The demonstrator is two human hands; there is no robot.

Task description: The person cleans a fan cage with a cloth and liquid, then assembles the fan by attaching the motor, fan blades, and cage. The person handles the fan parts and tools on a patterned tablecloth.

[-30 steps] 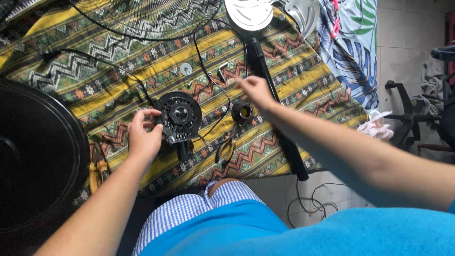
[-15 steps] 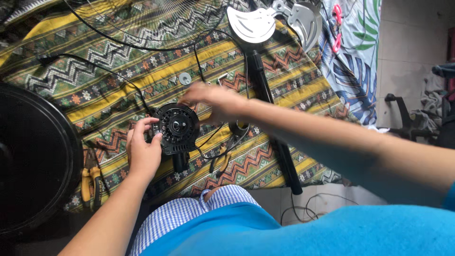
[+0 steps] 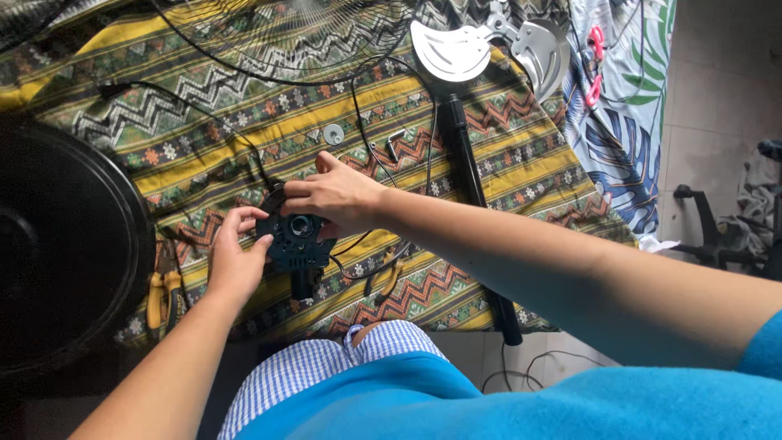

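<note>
1. Resting on the patterned cloth (image 3: pixel 204 159), a round black motor housing (image 3: pixel 295 242) is seen near the cloth's front edge, just above the person's knee.
2. The housing is gripped at its left rim by the left hand (image 3: pixel 235 259); the fingers are curled round the edge, with the thumb against the side.
3. The right hand (image 3: pixel 334 198) is laid over the top of the housing, palm down and fingers partly bent; whether anything small is pinched under them cannot be told.
4. A black cable (image 3: pixel 371 155) is seen running from beside the housing up across the cloth.
5. A small metal washer (image 3: pixel 333 134) and a bent hex key (image 3: pixel 393 143) are found farther up the cloth, well apart from both hands.
6. A black pole (image 3: pixel 476 195) is laid lengthwise to the right of the right forearm.
7. Silver fan blades (image 3: pixel 489 49) are placed at the top, beside a wire fan guard (image 3: pixel 285 41).
8. A large black round base (image 3: pixel 65 244) is seen at the left, with yellow-handled pliers (image 3: pixel 163 295) just beside it.
</note>
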